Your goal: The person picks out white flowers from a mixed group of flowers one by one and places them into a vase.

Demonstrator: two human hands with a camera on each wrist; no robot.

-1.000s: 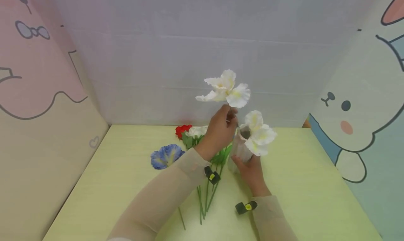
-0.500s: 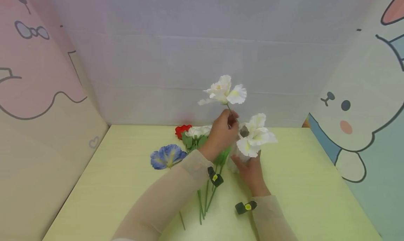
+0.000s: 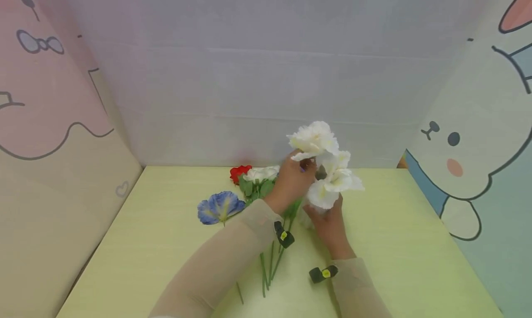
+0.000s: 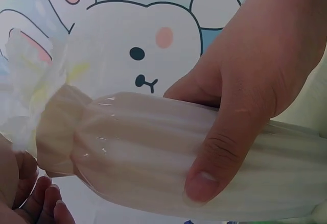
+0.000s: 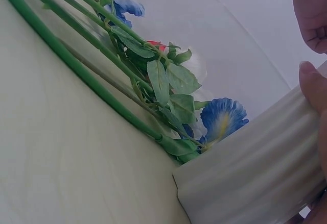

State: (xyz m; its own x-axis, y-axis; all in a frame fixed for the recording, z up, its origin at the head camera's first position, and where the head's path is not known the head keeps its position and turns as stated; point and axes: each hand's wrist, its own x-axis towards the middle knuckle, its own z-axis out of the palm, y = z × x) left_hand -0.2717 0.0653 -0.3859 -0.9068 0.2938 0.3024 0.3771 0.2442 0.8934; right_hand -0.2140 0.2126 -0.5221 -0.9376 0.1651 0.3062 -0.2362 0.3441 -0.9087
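Note:
In the head view my left hand (image 3: 291, 181) pinches a white artificial iris (image 3: 313, 137) just under its blossom, at the vase mouth; the stem is hidden. A second white iris (image 3: 338, 179) stands in the vase and leans out over the rim. My right hand (image 3: 331, 230) grips the pale ribbed vase (image 4: 138, 150) around its body. The left wrist view shows the right thumb (image 4: 219, 152) lying across the vase, with my curled left fingers (image 4: 38, 198) close beside its mouth. The right wrist view shows the lower vase (image 5: 255, 168).
Left of the vase, several flowers lie on the pale yellow table (image 3: 399, 244): a blue iris (image 3: 220, 207), a red flower (image 3: 240, 174) and a white bloom (image 3: 262, 173), with green stems (image 3: 264, 274) pointing toward me. Cartoon-printed walls (image 3: 490, 161) flank the table.
My left hand has lowered the white iris toward the vase mouth, and its blossom has moved down and right beside the other one. The right hand keeps its grip on the vase.

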